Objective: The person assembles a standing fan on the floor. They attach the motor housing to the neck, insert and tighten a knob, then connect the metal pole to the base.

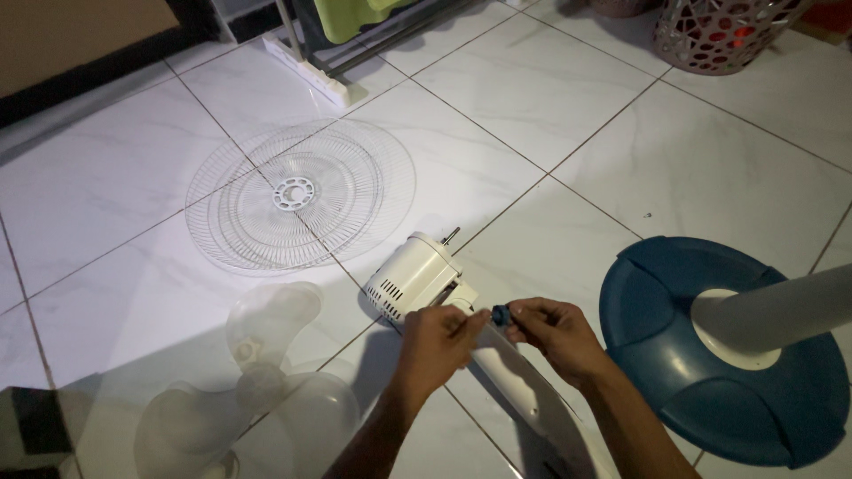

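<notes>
Head view: we see the fan motor housing on the floor; beside it our left hand clasps its neck and our right hand pinches a small blue knob, seemingly. Rigid, fairly heavy; best held by the neck.

Bare tile lay open beyond the fan motor housing, between the wire fan guards on the left and the blue fan base on the right. The clear fan blade blocked the near-left floor. The base's white pole barred the right side. A perforated basket and a rack foot closed off the far edge.
</notes>
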